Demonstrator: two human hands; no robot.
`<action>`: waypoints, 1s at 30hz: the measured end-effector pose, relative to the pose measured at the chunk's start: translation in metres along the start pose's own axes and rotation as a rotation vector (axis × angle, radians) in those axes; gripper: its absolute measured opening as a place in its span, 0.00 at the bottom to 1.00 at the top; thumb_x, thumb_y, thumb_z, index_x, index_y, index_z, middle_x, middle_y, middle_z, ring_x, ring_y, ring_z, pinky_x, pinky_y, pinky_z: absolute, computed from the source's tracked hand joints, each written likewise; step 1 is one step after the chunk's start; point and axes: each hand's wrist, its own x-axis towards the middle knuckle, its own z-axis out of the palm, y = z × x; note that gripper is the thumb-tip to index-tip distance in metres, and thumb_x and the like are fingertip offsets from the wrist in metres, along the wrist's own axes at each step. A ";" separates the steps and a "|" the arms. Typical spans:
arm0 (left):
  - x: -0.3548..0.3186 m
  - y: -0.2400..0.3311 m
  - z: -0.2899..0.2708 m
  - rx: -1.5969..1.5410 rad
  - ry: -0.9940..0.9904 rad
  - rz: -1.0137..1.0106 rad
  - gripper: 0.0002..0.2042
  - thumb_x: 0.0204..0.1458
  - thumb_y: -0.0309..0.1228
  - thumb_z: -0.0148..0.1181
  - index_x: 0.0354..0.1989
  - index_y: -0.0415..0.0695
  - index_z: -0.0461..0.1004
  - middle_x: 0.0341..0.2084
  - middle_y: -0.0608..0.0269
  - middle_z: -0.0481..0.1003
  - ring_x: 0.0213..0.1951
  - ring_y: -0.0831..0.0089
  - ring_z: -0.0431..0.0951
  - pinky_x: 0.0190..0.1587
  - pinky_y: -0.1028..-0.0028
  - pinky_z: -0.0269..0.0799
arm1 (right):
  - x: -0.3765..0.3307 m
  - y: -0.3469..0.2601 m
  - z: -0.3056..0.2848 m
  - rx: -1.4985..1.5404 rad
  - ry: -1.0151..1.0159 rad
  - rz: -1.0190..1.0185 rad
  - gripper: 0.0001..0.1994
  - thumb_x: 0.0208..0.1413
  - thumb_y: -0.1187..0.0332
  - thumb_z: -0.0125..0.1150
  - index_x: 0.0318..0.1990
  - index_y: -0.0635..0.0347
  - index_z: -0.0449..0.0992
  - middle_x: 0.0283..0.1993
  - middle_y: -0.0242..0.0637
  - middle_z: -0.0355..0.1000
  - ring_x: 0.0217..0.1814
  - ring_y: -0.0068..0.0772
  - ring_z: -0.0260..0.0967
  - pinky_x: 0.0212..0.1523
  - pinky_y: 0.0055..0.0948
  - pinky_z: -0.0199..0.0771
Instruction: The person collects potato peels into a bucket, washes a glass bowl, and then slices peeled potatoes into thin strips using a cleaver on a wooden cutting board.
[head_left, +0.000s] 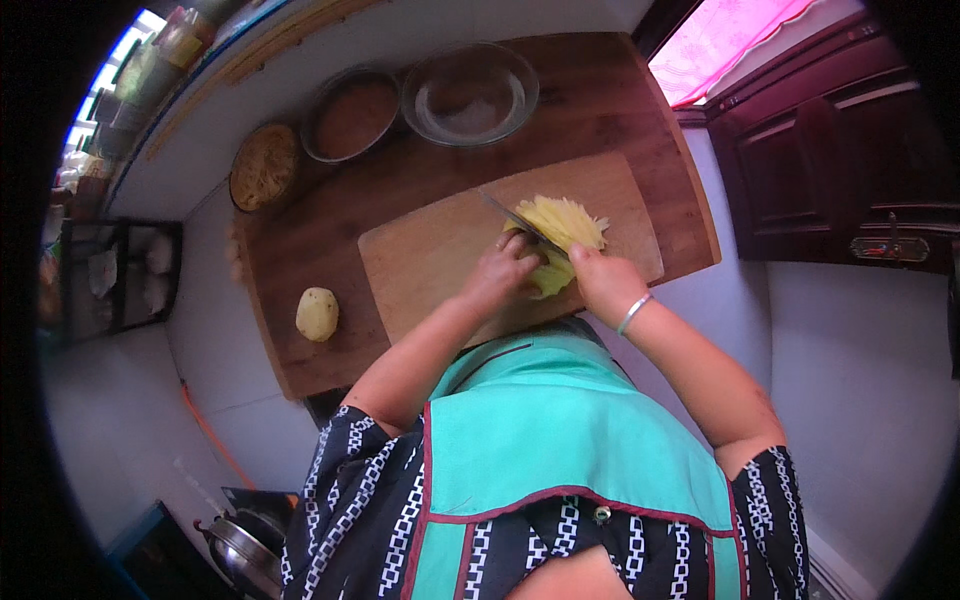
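Observation:
On the wooden cutting board (415,250) lies a pile of pale yellow potato shreds (568,218). My right hand (608,285) is closed round a kitchen knife (528,224), whose blade points away to the left along the pile's near side. Curled fingers of my left hand (502,268) press on flat potato slices (550,276) just on the near side of the blade; part of the slices is hidden by the hands. A whole peeled potato (317,314) sits on the brown table (290,260), left of the board.
Along the table's far side stand a bowl of yellowish shreds (264,167), a metal bowl with brownish contents (350,115) and a clear glass bowl (470,95). A dark wooden door (830,160) is at the right. A metal pot (240,553) stands low at the left.

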 end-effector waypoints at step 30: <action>0.001 0.001 -0.006 -0.025 0.084 0.029 0.21 0.35 0.35 0.66 0.42 0.49 0.72 0.49 0.54 0.65 0.53 0.53 0.63 0.52 0.61 0.65 | -0.009 0.018 0.011 0.022 0.086 -0.049 0.06 0.53 0.72 0.40 0.38 0.62 0.60 0.35 0.53 0.70 0.31 0.58 0.70 0.30 0.49 0.70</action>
